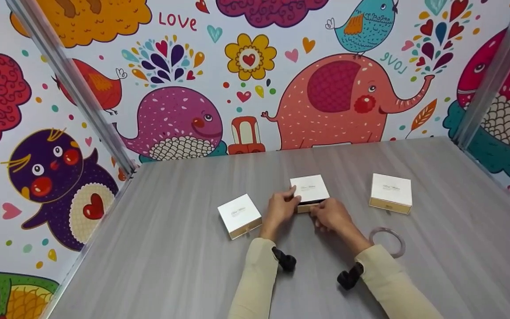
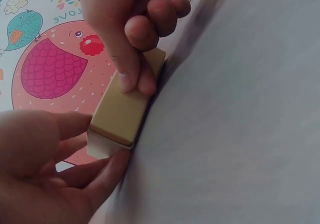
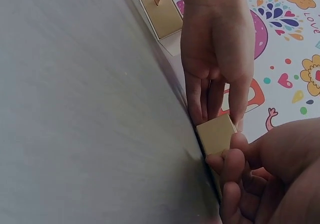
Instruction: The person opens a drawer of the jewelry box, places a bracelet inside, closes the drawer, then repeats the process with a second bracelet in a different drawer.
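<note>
A white drawer-style gift box (image 1: 310, 187) with a gold front lies between both hands in the head view. Its gold drawer (image 2: 122, 108) is slid out slightly, with a dark gap behind its front edge. My left hand (image 1: 280, 208) grips the white sleeve by its left side, thumb and fingers at opposite faces in the left wrist view. My right hand (image 1: 334, 215) pinches at the middle of the drawer's gold front; the pull tab is hidden by the fingertips (image 3: 239, 143).
Another white box (image 1: 239, 213) sits tilted at the left, and a third box (image 1: 391, 191) stands at the right. A translucent pale ring-shaped bangle (image 1: 400, 241) lies by the right wrist. A cartoon-printed wall (image 1: 246, 44) borders the grey table (image 1: 171, 248).
</note>
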Motion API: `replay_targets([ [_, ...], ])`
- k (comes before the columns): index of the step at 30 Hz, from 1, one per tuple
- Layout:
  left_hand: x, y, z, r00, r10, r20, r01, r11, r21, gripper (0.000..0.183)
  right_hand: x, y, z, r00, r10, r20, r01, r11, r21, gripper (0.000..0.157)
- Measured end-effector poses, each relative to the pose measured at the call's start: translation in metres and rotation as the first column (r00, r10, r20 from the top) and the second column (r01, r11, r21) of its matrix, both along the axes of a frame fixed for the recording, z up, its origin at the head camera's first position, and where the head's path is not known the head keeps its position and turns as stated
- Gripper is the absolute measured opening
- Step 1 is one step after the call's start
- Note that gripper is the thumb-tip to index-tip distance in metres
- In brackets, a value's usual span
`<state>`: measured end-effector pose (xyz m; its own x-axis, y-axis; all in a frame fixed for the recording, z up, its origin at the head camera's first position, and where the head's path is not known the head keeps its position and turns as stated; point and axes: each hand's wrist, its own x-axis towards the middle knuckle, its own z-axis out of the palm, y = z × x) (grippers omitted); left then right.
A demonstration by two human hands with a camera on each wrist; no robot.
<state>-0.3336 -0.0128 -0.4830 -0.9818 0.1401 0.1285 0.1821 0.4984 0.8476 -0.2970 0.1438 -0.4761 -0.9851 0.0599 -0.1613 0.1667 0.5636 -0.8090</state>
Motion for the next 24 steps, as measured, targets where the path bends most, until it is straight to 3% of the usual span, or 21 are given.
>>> replay_targets([
  [24,-0.0001,0.0002,-0.002,1.0,-0.001,0.001,0.0,1.0,0.018,0.039,-0.005,0.0013,-0.0013,0.998,0.003,0.061,0.002,0.996,-0.09,0.027],
])
